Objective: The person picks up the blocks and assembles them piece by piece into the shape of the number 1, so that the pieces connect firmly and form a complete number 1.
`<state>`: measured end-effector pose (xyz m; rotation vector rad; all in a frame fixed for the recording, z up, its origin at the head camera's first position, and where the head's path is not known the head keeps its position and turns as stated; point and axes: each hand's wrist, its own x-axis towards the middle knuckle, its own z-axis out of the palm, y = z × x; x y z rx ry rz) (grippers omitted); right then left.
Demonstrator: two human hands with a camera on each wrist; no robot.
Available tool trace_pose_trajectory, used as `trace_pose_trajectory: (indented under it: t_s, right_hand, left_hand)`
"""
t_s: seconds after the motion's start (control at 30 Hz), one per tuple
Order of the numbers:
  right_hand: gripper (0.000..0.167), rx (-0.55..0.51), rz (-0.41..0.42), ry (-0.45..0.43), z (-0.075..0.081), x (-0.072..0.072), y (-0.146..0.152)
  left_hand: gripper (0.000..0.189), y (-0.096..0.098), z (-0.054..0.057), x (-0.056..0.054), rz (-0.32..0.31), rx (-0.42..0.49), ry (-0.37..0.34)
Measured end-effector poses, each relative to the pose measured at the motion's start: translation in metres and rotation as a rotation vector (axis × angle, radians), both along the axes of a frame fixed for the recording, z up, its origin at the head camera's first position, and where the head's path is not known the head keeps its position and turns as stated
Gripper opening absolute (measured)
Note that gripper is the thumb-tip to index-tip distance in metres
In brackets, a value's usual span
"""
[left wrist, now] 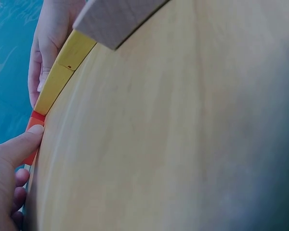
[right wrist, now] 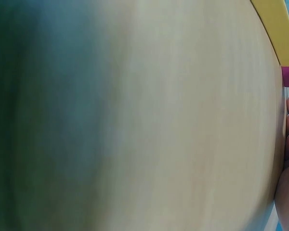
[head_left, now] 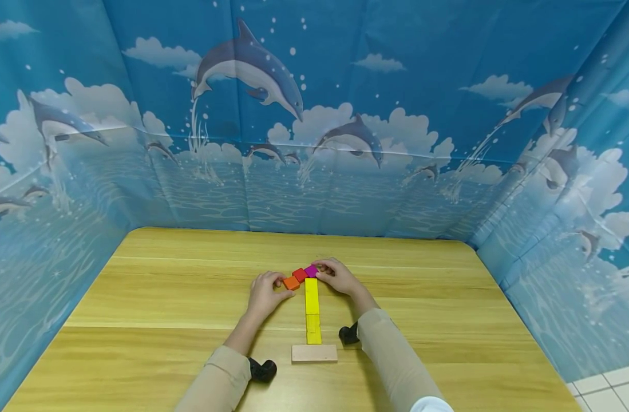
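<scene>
An orange block [head_left: 291,283], a red block [head_left: 300,275] and a purple block [head_left: 311,271] form a slanting row near the far part of the table. At the row's left end my left hand [head_left: 265,294] pinches the orange block between thumb and fingers; the left wrist view shows the thumb [left wrist: 26,142] against it. My right hand [head_left: 340,277] grips the purple block at the other end, though its fingers are mostly cut off in the right wrist view. Two yellow blocks [head_left: 312,312] lie end to end below the row, and a pale wooden block [head_left: 314,353] lies crosswise at their near end.
The wood-grain table [head_left: 190,309] reaches out to both sides of the blocks. A blue curtain [head_left: 324,194] printed with dolphins stands behind and beside it. Black wrist devices [head_left: 263,371] sit at both sleeves, just above the tabletop.
</scene>
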<state>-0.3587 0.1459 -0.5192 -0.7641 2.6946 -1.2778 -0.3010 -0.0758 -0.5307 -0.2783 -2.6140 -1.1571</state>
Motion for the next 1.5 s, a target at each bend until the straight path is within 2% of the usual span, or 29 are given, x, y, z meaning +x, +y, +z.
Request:
trace_pose_trajectory:
  t_s: [0.8, 1.17, 1.27, 1.5]
  right_hand:
    - [0.031, -0.004, 0.003, 0.0, 0.001, 0.003, 0.0]
    - [0.03, -0.006, -0.002, 0.023, -0.003, 0.004, 0.001]
    - [0.031, -0.007, -0.008, 0.019, 0.001, 0.007, -0.001]
    - [0.032, -0.043, 0.019, -0.016, 0.031, 0.027, -0.007]
  left_hand:
    - [0.036, 0.0, -0.006, 0.001, 0.002, -0.028, 0.04]
    - [0.038, 0.001, -0.009, 0.001, 0.011, -0.029, 0.023]
    - [0.039, 0.001, -0.009, 0.001, 0.012, -0.029, 0.028]
    - [0.04, 0.001, -0.009, 0.001, 0.016, -0.026, 0.039]
